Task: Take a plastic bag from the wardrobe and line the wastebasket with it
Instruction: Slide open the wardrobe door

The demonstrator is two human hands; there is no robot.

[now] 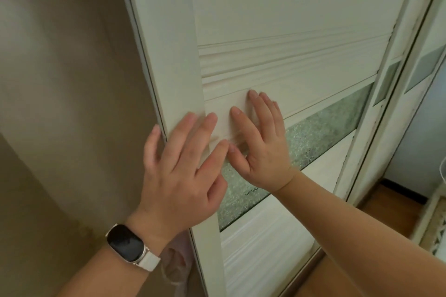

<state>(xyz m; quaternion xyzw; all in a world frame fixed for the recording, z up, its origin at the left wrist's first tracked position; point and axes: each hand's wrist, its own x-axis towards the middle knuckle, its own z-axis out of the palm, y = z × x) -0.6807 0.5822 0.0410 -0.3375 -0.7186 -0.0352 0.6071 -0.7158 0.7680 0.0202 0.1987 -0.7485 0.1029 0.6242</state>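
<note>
A cream sliding wardrobe door (277, 21) with a frosted glass band (313, 137) fills the view. My left hand (183, 171), a smartwatch on its wrist, lies flat on the door's left frame, fingers straight and the little finger at the door's edge. My right hand (260, 147) presses flat on the panel just to its right, fingers straight, thumb touching the left forefinger. Low down, behind the door's left edge, something pale and translucent (176, 265) shows; I cannot tell what it is. No wastebasket is in view.
A beige wall or wardrobe side (67, 103) runs along the left. A second sliding door (410, 75) stands behind on the right. Wooden floor (391, 207) shows at lower right, with a white patterned object (434, 224) at the right edge.
</note>
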